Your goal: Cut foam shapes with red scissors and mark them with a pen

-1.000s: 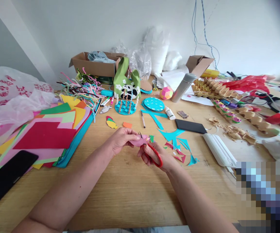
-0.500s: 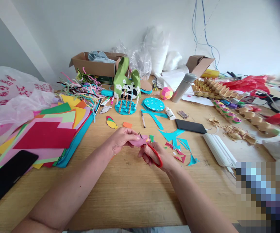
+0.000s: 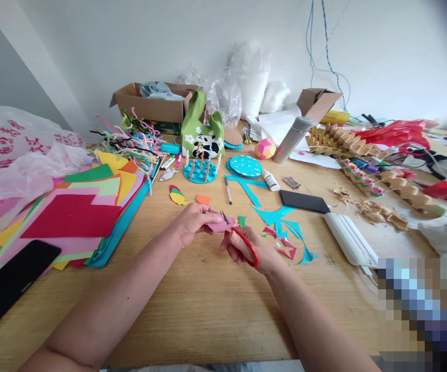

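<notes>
My left hand (image 3: 192, 223) pinches a small pink foam piece (image 3: 221, 225) just above the wooden table (image 3: 207, 310). My right hand (image 3: 246, 250) grips red-handled scissors (image 3: 244, 245), whose short blades point up into the pink piece. Both hands meet near the middle of the table. Small green and pink scraps (image 3: 242, 220) lie right beside the blades.
A stack of coloured foam sheets (image 3: 76, 217) and a black phone (image 3: 10, 284) lie at left. Teal and red offcuts (image 3: 285, 232), a black pad (image 3: 304, 201), a white strip (image 3: 349, 238), a marker (image 3: 228, 191) and a panda craft (image 3: 203, 139) lie beyond. Cardboard boxes stand behind.
Almost nothing: the pink piece and the scissor blades have shifted very slightly; both hands stay in place.
</notes>
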Demonstrator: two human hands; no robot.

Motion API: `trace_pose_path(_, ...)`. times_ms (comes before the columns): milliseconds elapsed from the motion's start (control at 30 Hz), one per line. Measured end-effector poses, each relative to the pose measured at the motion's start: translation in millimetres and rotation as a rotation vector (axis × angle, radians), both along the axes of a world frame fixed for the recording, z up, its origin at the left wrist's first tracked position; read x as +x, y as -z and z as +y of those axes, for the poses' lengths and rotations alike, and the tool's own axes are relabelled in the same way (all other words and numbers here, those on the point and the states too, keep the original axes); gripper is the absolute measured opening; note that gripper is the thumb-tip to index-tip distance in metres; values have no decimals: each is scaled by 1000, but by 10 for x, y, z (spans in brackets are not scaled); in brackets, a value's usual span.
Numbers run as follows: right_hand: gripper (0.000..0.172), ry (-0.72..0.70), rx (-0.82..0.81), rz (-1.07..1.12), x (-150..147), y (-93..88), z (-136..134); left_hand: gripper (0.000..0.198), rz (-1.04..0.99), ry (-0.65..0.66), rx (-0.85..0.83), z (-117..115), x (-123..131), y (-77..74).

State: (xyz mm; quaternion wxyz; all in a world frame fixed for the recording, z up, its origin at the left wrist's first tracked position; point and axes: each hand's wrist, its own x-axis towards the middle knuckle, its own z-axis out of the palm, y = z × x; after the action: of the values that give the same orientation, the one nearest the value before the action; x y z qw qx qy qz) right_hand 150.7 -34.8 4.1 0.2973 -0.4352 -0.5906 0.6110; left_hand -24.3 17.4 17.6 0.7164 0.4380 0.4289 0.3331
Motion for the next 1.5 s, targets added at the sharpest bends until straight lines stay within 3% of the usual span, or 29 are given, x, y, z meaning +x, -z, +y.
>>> trace_pose_path(400, 64, -40, -27, -20, -6, -42, 2, 21, 26, 27, 23, 3, -14, -21)
trace_pose_path(1100, 64, 34, 1, -63, 7, 3, 0, 27, -15, 38, -34, 3, -11, 3)
trace_pose_path(1500, 61, 31, -14, -67, 6, -4, 0, 22, 0, 19, 17, -1, 3, 4)
